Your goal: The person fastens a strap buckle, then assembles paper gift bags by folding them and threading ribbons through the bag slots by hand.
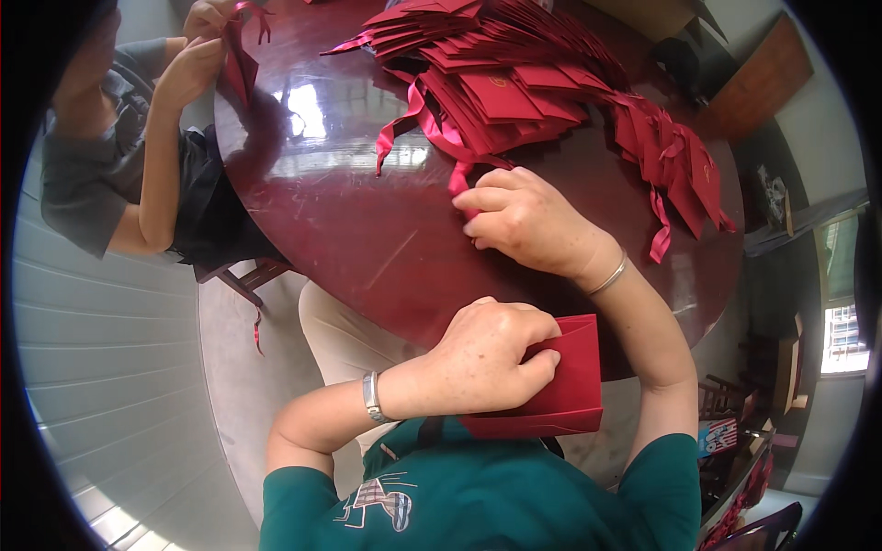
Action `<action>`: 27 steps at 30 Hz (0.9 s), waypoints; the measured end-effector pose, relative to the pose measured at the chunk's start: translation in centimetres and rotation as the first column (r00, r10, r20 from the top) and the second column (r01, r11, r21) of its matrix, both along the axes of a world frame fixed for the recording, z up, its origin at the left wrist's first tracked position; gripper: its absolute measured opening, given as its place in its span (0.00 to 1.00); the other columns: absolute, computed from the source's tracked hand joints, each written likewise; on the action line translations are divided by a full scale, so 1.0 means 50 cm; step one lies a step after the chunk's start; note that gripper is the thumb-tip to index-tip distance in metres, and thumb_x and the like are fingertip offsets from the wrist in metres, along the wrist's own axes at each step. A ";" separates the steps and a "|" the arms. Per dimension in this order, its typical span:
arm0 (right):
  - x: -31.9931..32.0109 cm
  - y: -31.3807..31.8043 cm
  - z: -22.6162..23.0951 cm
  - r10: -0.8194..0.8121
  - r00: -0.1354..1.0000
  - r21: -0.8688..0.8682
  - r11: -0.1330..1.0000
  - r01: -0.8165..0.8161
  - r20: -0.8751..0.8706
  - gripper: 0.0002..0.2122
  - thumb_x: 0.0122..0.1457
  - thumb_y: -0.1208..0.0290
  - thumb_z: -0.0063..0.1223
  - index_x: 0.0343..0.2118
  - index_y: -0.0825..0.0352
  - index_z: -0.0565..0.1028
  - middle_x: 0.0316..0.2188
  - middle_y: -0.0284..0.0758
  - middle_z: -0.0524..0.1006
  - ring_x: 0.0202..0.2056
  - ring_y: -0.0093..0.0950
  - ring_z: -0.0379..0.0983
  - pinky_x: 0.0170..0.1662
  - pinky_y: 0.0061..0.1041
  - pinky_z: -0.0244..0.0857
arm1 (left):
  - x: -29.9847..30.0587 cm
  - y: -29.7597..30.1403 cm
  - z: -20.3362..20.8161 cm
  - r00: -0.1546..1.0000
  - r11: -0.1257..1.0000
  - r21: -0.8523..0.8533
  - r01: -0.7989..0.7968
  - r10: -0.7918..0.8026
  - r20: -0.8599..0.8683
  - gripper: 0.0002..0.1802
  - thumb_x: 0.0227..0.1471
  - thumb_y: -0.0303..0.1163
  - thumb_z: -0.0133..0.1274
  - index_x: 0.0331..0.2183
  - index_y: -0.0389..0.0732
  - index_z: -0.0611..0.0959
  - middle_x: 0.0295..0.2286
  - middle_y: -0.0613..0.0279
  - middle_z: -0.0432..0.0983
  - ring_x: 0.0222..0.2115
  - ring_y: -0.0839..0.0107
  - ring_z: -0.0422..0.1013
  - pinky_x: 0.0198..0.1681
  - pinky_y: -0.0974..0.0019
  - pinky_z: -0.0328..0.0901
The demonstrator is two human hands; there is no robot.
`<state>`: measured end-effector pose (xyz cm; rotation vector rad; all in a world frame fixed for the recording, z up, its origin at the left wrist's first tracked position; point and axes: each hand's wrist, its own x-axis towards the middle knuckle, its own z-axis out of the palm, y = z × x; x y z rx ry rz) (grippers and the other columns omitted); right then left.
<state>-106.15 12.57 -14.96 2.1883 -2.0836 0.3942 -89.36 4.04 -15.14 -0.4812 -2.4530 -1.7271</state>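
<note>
My left hand (491, 358) is closed on a red paper gift bag (571, 367), thumb and fingers pinching its upper side. The bag is held close to my body, just off the near table edge, and its far side is partly hidden by the hand. Over the table, my right hand (533, 220) pinches a pinkish-red ribbon (462, 176) between bent fingers. That ribbon trails toward a big heap of flat red paper gift bags (501, 96) at the far side, and another satin ribbon (390, 138) hangs from the heap.
The dark red, glossy round table (367, 248) fills the middle. On its right lies a fanned row of red bags (666, 151) with loose ribbon ends. At far left, a seated co-worker's hands (197, 69) hold another red bag (241, 69). A cardboard box (634, 14) stands behind.
</note>
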 end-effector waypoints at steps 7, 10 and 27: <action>0.038 0.110 -0.007 -0.049 0.900 -0.149 0.981 0.125 0.434 0.03 0.52 0.73 0.56 0.27 0.65 0.73 0.31 0.32 0.76 0.42 0.35 0.72 0.48 0.34 0.63 | 0.031 -0.032 -0.004 0.998 0.997 0.069 -0.041 0.038 0.044 0.10 0.44 0.30 0.55 0.27 0.32 0.80 0.23 0.51 0.76 0.25 0.56 0.74 0.30 0.60 0.67; 0.053 0.194 0.025 0.007 0.701 -0.322 0.892 0.318 0.713 0.09 0.61 0.66 0.50 0.26 0.64 0.70 0.26 0.31 0.72 0.37 0.32 0.71 0.50 0.38 0.62 | 0.032 -0.054 0.032 0.959 0.981 0.156 -0.116 0.069 0.276 0.10 0.46 0.30 0.53 0.29 0.31 0.80 0.23 0.46 0.76 0.26 0.57 0.76 0.29 0.61 0.69; 0.064 0.162 0.074 -0.416 0.783 -0.368 0.714 0.596 0.462 0.08 0.56 0.81 0.53 0.38 0.71 0.75 0.29 0.37 0.77 0.28 0.24 0.73 0.32 0.21 0.66 | -0.182 -0.042 0.035 0.953 0.961 0.180 -0.210 0.160 0.259 0.16 0.46 0.28 0.57 0.38 0.28 0.79 0.27 0.59 0.78 0.30 0.77 0.71 0.35 0.70 0.66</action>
